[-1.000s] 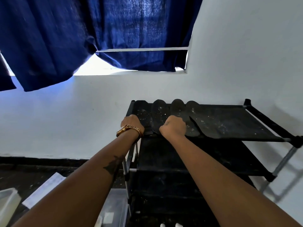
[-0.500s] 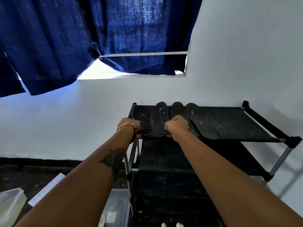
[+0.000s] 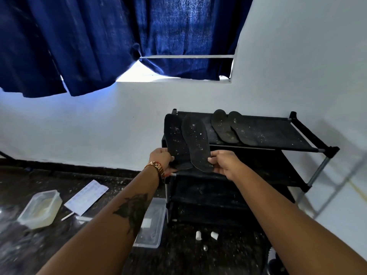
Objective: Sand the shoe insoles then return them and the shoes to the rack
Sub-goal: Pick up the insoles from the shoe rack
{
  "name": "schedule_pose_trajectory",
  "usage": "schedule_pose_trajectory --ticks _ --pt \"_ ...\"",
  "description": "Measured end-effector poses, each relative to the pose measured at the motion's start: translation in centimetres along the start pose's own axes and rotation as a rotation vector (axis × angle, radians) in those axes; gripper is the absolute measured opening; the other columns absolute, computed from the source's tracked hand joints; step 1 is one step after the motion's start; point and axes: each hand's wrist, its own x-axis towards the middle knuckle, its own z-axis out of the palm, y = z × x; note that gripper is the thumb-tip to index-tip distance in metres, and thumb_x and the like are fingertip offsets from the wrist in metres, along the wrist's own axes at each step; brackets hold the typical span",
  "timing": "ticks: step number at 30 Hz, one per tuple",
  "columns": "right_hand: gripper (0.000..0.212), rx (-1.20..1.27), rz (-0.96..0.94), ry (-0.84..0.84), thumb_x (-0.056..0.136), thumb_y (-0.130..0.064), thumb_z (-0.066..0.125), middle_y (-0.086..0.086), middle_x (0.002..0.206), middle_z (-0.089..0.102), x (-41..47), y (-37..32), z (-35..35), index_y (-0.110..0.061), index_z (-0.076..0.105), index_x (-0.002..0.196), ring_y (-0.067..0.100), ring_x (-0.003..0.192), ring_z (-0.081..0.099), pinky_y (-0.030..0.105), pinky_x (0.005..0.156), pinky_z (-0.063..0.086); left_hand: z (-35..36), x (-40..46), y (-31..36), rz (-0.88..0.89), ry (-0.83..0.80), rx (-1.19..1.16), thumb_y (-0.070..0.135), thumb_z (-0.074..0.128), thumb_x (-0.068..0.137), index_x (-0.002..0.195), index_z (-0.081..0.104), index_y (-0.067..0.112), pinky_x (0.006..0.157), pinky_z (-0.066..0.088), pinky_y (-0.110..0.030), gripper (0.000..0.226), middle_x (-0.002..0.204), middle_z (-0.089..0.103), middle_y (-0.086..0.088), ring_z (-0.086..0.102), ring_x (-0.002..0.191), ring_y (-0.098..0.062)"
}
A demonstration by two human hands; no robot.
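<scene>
Two black, dust-speckled insoles are lifted off the rack. My left hand (image 3: 161, 158) pinches the heel end of the left insole (image 3: 175, 138). My right hand (image 3: 224, 161) pinches the heel end of the right insole (image 3: 196, 140), which overlaps the left one. Both point up and away from me, in front of the rack's left end. Two more black insoles (image 3: 230, 127) lie side by side on the top shelf of the black shoe rack (image 3: 278, 133), which stands against the white wall. No shoes show on the rack.
On the dark floor to the left are a clear plastic tub (image 3: 39, 209), a white paper sheet (image 3: 86, 196) and a clear lid (image 3: 152, 223). Two small white caps (image 3: 205, 235) lie below the rack. A blue curtain (image 3: 99, 42) hangs above.
Both hands were on the insoles at the shelf's left end; they have now lifted one insole each off the shelf and pulled them back toward me. The view has tilted down.
</scene>
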Motion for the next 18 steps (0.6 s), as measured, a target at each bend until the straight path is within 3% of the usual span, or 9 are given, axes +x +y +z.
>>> schedule_pose_trajectory --ticks 3,7,13,18 --pt "0.024 -0.024 0.009 -0.064 0.087 0.009 0.049 0.006 0.081 0.066 -2.0 2.6 -0.1 -0.009 0.062 0.094 0.015 0.07 0.061 0.025 0.054 0.049 -1.7 -1.9 -2.9 -0.012 -0.002 -0.057 -0.015 0.04 0.087 0.093 0.053 0.013 0.051 0.055 -0.04 0.032 0.11 0.059 -0.018 0.058 0.103 -0.036" --pt "0.025 -0.074 0.054 -0.133 0.087 0.009 0.049 0.007 0.082 0.067 -3.0 6.8 -0.2 -0.011 0.063 0.094 0.017 0.069 0.061 0.026 0.057 0.052 -4.4 -3.6 -8.0 -0.055 0.026 -0.068 -0.011 0.039 0.089 0.091 0.055 0.019 0.052 0.052 -0.036 0.034 0.097 0.059 -0.01 0.059 0.095 -0.029" --pt "0.027 -0.181 0.154 -0.218 0.088 0.01 0.049 0.003 0.08 0.066 -1.4 13.9 -0.4 -0.014 0.062 0.092 0.015 0.069 0.061 0.026 0.058 0.051 -7.7 -3.6 -17.0 -0.156 0.064 -0.036 -0.009 0.045 0.09 0.097 0.055 0.019 0.062 0.054 -0.037 0.03 0.097 0.061 -0.013 0.059 0.078 -0.023" --pt "0.027 -0.234 0.274 -0.262 0.088 0.01 0.049 0.003 0.08 0.065 1.9 21.1 -0.2 -0.013 0.061 0.094 0.016 0.071 0.06 0.027 0.062 0.052 -8.2 -2.4 -24.0 -0.25 0.104 -0.098 -0.014 0.046 0.088 0.093 0.053 0.016 0.048 0.055 -0.027 0.032 0.086 0.062 -0.01 0.058 0.072 -0.019"
